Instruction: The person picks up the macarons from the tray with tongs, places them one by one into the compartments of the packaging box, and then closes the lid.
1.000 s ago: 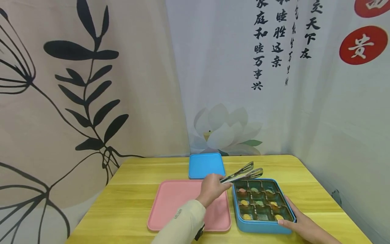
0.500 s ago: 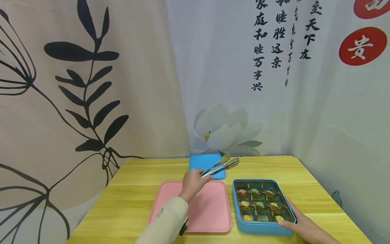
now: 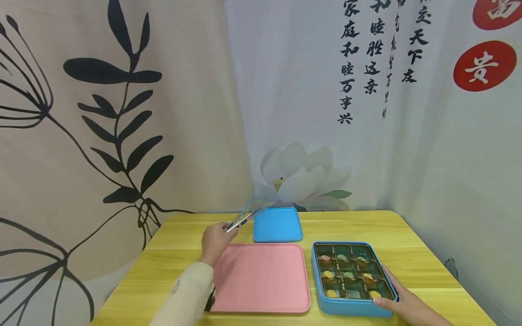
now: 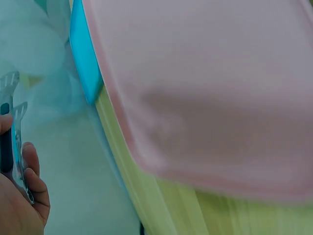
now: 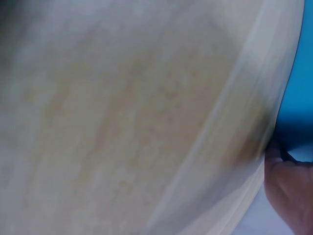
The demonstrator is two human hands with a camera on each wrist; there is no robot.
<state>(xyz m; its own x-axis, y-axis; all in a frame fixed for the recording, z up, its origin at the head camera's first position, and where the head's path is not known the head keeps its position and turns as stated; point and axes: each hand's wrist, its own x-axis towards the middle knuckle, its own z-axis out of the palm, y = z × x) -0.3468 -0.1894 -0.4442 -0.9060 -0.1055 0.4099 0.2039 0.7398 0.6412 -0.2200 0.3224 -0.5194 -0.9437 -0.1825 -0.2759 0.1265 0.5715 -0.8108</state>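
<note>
My left hand grips a pair of metal tongs above the far left corner of a pink tray. The tongs point up and to the right with nothing between their ends. In the left wrist view, fingers and thumb wrap the handles of the tongs. To the right stands a blue box with a divided insert. Small yellow, green and pinkish pieces lie in its compartments; the near middle compartment shows only its floor. My right hand holds the box by its near right corner, thumb at the rim.
A blue rectangular lid or tray lies flat behind the pink tray. All of it rests on a wood-grain table with a printed curtain behind. The pink tray's surface is bare.
My left hand has moved left with the tongs, from beside the blue box across the pink tray to its far left corner. The right hand and box keep their place.
</note>
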